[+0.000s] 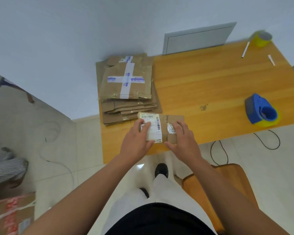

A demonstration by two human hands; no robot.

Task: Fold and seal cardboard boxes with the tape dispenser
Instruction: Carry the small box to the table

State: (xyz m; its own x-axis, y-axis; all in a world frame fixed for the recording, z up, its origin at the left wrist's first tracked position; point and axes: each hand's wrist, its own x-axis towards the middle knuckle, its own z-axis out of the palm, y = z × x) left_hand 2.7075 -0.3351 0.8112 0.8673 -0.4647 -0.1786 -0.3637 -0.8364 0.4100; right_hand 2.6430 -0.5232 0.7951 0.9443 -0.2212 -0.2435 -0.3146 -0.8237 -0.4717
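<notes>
Both hands are on a small cardboard box (161, 128) near the front edge of the wooden table (219, 85), just in front of the stack; the box carries a white shipping label with barcodes on its left half and a shiny patch of tape on its right half. The left hand (136, 141) grasps the label end, fingers lying over the top and thumb curled along the near side; the right hand (183, 138) takes the other end the same way, fingers spread across the taped patch, thumb tucked under the near edge; so the box is clasped from both ends, and whether it rests on the table or is lifted just off it I cannot tell.

Behind the box, at the table's left edge, lies a stack of flattened cardboard boxes (127, 87); the top one bears a cross of white and blue printed tape. Over at the right edge sits the blue tape dispenser (261, 110), well apart from both hands, touched by nobody; in the far right corner stands a yellow roll of tape (261, 38), and near it a white pen-like stick (245, 49) and a small scrap (271, 60).

Below the table, a wooden chair (227, 184) at the person's right, black cables on the tiled floor.
</notes>
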